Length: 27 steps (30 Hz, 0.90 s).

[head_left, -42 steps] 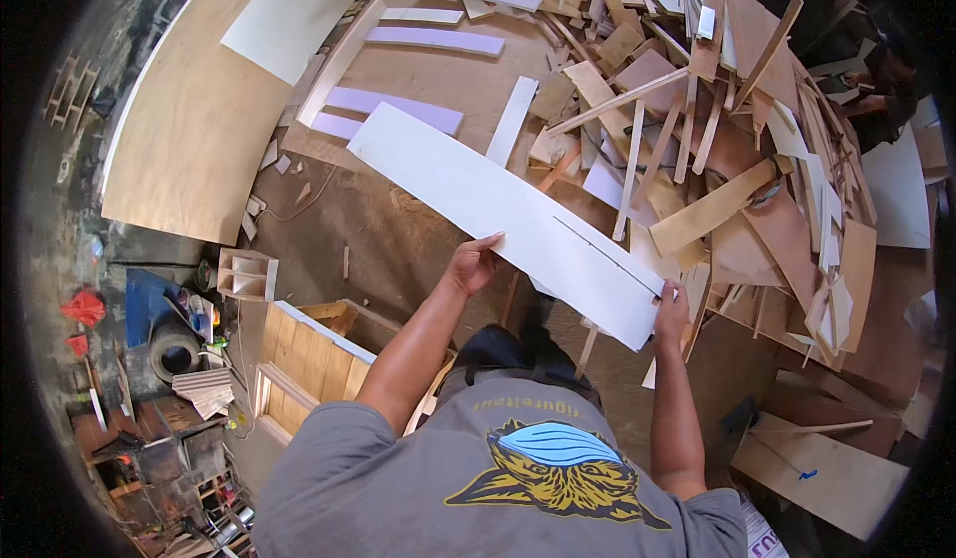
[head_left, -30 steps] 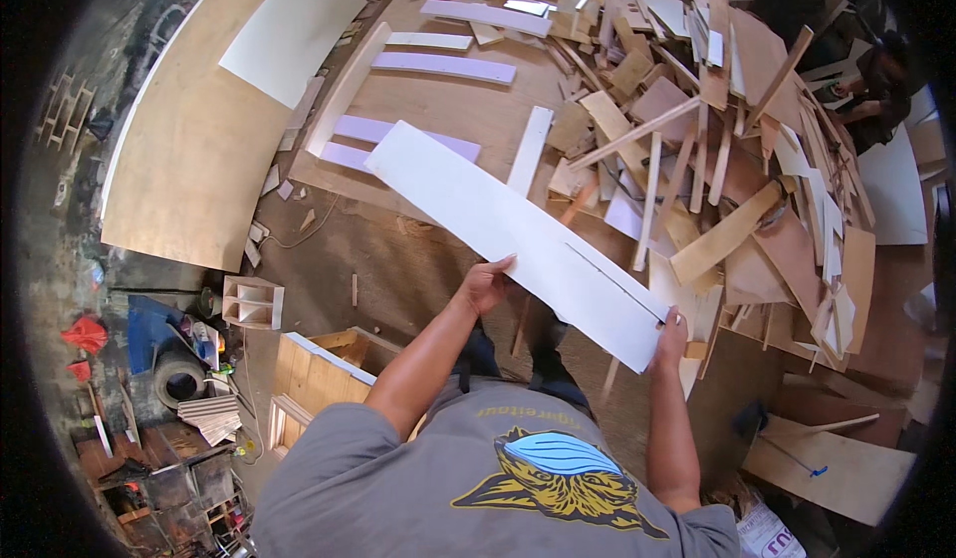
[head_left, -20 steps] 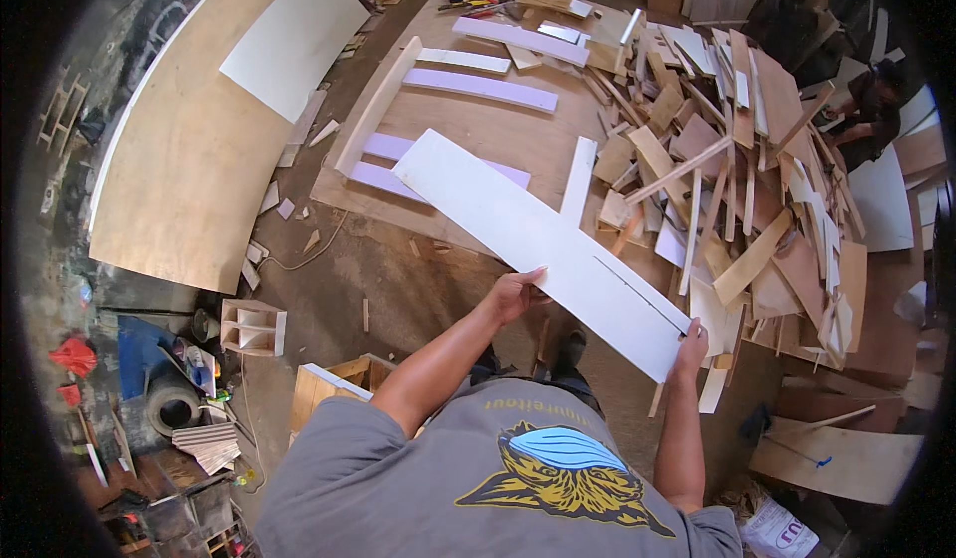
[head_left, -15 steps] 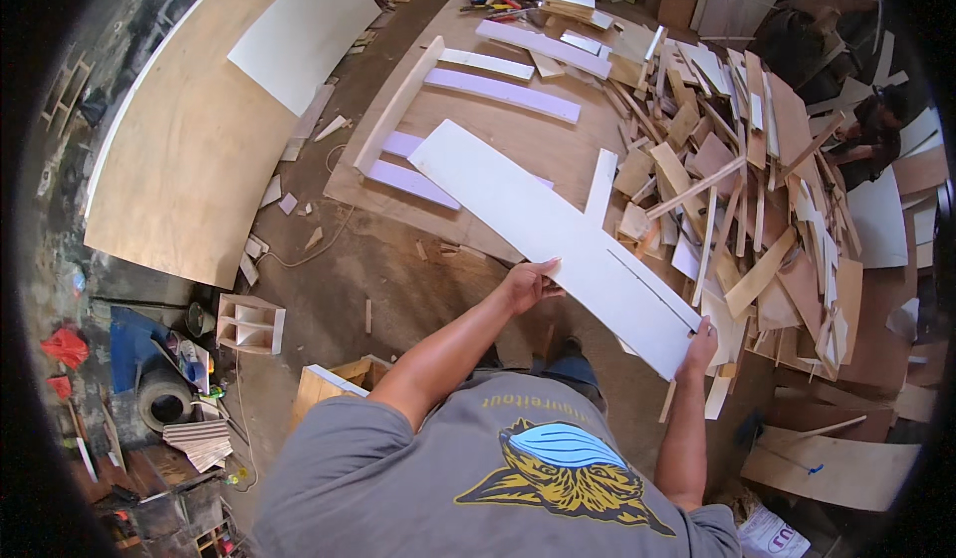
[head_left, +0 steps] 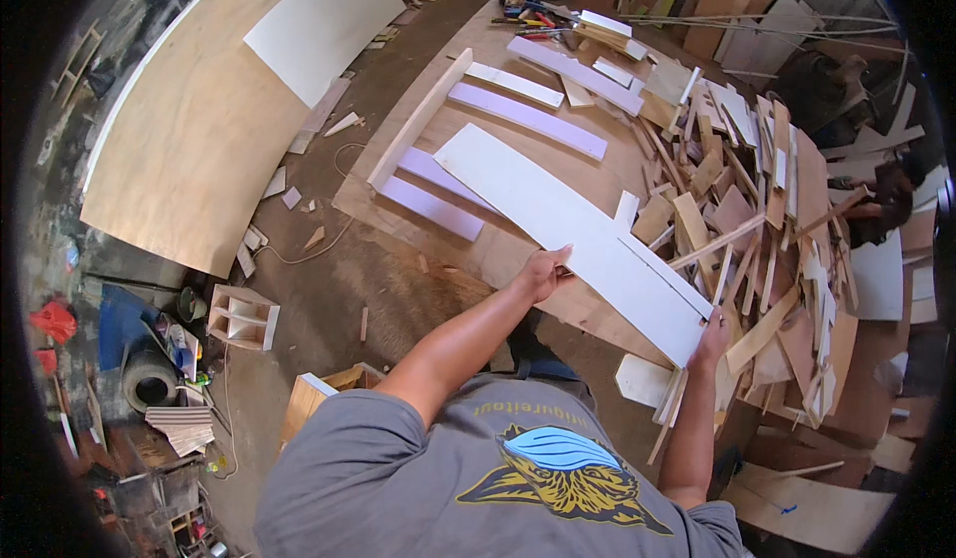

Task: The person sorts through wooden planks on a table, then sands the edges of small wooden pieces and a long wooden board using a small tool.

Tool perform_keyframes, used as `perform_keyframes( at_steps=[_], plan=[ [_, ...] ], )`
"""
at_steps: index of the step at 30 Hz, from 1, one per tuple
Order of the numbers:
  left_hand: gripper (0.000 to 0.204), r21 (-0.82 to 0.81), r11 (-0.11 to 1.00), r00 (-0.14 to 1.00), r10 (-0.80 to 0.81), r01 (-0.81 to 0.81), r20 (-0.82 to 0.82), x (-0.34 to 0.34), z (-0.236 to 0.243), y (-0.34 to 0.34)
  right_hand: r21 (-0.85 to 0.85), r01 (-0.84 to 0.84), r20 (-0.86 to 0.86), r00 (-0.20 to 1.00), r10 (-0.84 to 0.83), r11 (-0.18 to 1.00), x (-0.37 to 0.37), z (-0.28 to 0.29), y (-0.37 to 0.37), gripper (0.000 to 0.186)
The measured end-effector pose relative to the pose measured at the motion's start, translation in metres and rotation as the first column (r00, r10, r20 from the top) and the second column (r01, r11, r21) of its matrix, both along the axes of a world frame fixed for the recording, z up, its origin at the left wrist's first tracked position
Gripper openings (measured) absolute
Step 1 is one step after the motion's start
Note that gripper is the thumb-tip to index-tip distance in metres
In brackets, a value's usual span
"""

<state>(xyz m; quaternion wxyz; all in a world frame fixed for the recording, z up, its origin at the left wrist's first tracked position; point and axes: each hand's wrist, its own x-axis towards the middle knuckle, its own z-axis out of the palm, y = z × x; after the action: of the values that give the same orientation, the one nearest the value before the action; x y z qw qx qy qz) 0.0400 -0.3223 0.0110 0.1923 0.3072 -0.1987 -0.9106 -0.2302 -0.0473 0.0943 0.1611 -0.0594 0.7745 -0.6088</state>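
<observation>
Taking the middle of the white board [head_left: 588, 244] as the centre of the dial, the board slopes from ten o'clock down to four, held above the near part of the plywood worktop [head_left: 622, 175]; whether it touches the worktop anywhere I cannot tell. A narrow dark line [head_left: 662, 277] runs lengthwise along its four o'clock half.

The left hand [head_left: 543, 276] grips the edge at about half past seven, thumb lying on the upper face and the fingers curled underneath, partly hidden. The right hand [head_left: 710, 339] pinches the end at four o'clock, its thumb near the end of the dark line; the fingers beneath are mostly out of sight.

Beyond the board, a lilac strip [head_left: 528, 120] lies flat towards eleven o'clock, and another lilac strip [head_left: 433, 208] lies near nine, both close to a pale plank [head_left: 420, 125] standing on edge at ten. A heaped pile of offcuts [head_left: 742, 210] spreads out at three o'clock. Farther off, a big plywood sheet [head_left: 179, 135] leans between nine and ten, and a small divided box [head_left: 244, 319] sits between eight and nine.
</observation>
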Motion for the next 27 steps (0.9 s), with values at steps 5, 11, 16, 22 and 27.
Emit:
perform_keyframes(
  at_steps=[5,11,16,22,27],
  plan=[
    [0.034,0.049,0.997,0.998,0.057,-0.058,0.022,-0.031,-0.029,-0.052,-0.055,-0.031,-0.023,0.999,0.03,0.998,-0.042,-0.011,-0.07,0.027],
    [0.036,0.127,0.982,0.984,0.126,-0.142,0.126,-0.072,-0.039,-0.111,-0.062,-0.056,-0.017,0.998,0.055,0.996,-0.098,-0.027,-0.146,0.029],
    [0.038,0.133,0.969,0.969,0.188,-0.21,0.163,-0.092,-0.049,-0.146,-0.033,-0.071,0.028,0.997,0.072,0.997,-0.131,-0.046,-0.198,0.028],
    [0.039,0.16,0.95,0.947,0.228,-0.267,0.225,-0.096,-0.061,-0.161,0.015,-0.097,0.075,0.993,0.096,0.995,-0.137,-0.05,-0.234,0.03],
    [0.038,0.178,0.943,0.948,0.246,-0.283,0.203,-0.099,-0.074,-0.167,-0.01,-0.118,0.105,0.987,0.118,0.993,-0.155,-0.068,-0.234,0.033]
  ],
)
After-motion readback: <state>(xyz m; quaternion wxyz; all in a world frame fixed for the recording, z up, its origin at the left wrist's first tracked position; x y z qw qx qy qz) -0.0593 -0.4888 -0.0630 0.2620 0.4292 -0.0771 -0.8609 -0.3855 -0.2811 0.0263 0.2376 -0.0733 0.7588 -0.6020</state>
